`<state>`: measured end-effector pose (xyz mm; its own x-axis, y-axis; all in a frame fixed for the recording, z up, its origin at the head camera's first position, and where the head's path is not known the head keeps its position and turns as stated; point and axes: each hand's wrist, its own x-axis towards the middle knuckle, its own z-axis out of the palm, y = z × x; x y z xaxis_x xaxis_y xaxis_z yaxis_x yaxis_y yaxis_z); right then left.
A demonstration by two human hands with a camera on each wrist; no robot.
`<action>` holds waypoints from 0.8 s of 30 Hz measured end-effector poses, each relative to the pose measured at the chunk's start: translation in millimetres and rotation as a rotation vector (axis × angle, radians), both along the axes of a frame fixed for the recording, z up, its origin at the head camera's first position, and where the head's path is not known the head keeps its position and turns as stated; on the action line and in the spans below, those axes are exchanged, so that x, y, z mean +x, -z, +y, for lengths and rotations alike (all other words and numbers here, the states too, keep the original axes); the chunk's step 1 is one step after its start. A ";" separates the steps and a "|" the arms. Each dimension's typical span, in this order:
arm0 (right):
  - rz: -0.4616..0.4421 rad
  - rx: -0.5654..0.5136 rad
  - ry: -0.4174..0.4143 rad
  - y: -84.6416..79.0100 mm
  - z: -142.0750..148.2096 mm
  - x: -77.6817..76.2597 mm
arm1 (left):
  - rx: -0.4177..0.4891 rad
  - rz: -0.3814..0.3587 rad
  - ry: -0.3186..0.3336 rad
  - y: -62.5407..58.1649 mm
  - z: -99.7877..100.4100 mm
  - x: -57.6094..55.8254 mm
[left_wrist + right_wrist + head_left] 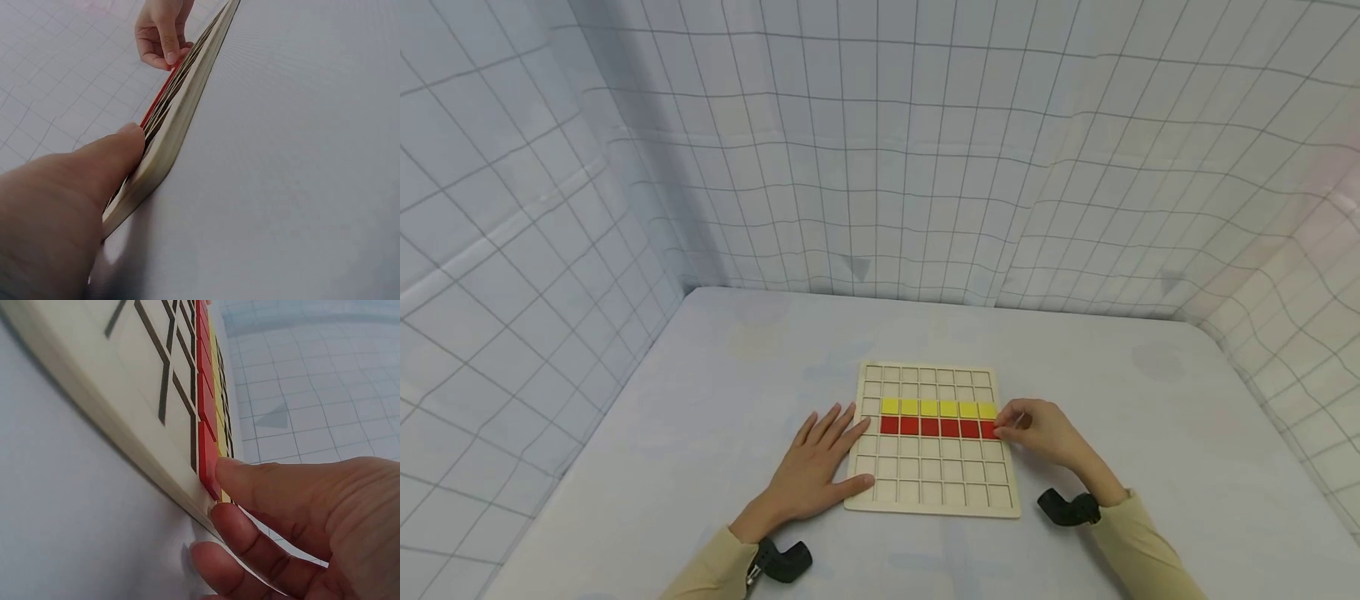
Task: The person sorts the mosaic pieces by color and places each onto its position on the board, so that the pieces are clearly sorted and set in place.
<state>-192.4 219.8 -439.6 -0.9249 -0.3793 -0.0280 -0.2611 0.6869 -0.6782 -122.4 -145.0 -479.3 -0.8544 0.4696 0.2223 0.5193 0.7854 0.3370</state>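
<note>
A pale wooden grid board [930,496] lies on the table, with a row of yellow square tiles [928,408] above a row of red square tiles [929,427]. My left hand [812,471] rests with spread fingers over the board's left edge; its thumb [119,153] lies on the board's rim in the left wrist view. At the right end of the red row, my right hand [1041,429] pinches the last red tile [207,456] between thumb and index finger. That tile sits in line with the others, its outer edge partly hidden by the fingertips.
A white cloth covers the table [760,358]. Behind and at the sides hang white grid-patterned curtains [925,167]. A black wrist device [784,562] is worn on the left wrist, another black device [1067,508] on the right.
</note>
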 end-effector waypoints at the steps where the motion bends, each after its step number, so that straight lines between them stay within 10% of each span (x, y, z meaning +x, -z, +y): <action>1: 0.000 0.003 -0.003 -0.3 0.5 0.4 | 0.002 -0.005 -0.001 0.1 -0.3 0.1; 10: 0.244 0.061 -0.014 -16.3 4.3 -0.9 | 0.060 -0.052 -0.037 -22.4 -6.1 -7.0; 17: 0.424 0.280 -0.086 -30.9 -5.7 -6.6 | -0.059 0.104 -0.023 -56.4 -4.0 -33.6; 24: 0.494 0.437 -0.141 -33.8 -19.4 -1.0 | -0.178 0.112 -0.020 -66.0 9.1 -46.2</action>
